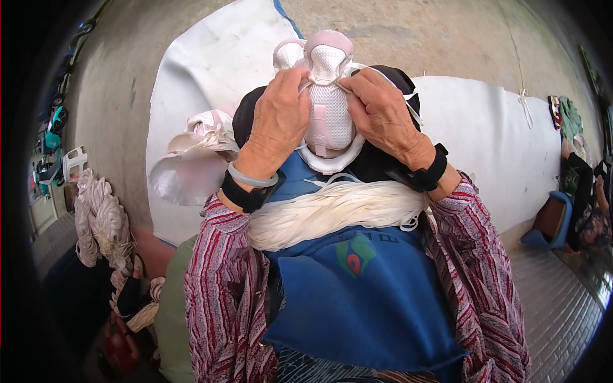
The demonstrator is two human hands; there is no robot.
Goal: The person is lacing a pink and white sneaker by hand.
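A white and pale pink sneaker (330, 118) rests over my knees, its mesh toe toward me and its padded tongue away. At its lowest eyelets, my left hand (278, 118) pinches a white shoelace (324, 82) near the left edge. My right hand (383, 112) is closed on the lace at the right edge, and a loose length trails past that hand. Part of a second pink and white shoe (287, 54) shows just behind the first. Across my lap, on a blue apron (357, 293), lies a thick bundle of white laces (338, 210).
More pink and white shoes (207, 131) are heaped at my left on a white sheet (198, 70). Hanks of white laces (102, 220) hang farther left, near a white stool (75, 163). At the far right another person (587, 204) sits near a blue chair (550, 220).
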